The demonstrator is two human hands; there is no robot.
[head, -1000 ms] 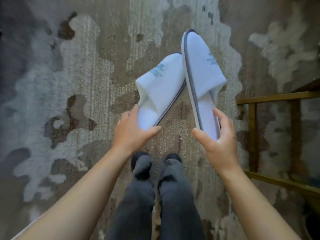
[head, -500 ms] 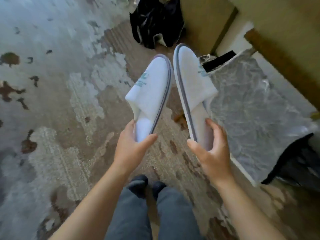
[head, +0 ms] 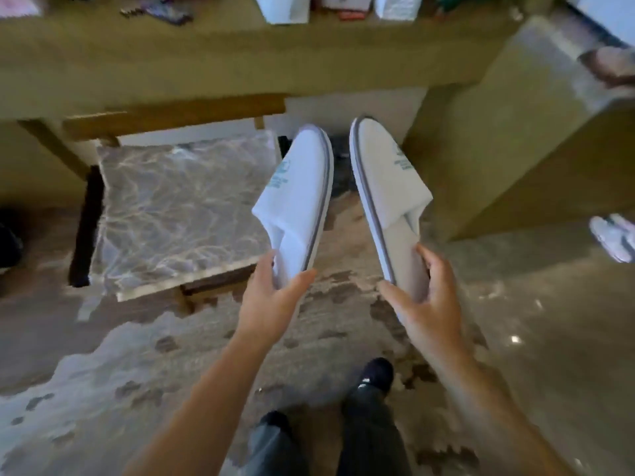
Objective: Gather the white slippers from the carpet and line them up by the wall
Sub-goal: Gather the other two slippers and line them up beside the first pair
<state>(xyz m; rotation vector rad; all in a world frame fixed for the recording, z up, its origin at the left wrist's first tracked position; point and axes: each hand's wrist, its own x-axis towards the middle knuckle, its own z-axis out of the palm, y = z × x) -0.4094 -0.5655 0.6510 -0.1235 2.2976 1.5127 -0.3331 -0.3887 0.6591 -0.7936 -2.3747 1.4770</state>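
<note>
Two white terry-cloth closed-toe slippers with grey sole edging and a teal printed logo on the upper. Left slipper (head: 298,197) and right slipper (head: 386,194): both held off the patterned carpet (head: 137,372) at the heel end, toes pointing away, tilted, side by side, apart.

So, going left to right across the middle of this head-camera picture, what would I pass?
Plastic-wrapped stool → slipper in the left hand → slipper in the right hand → side of the wooden cabinet → another pair of pale slippers on the floor at the right edge.
</note>
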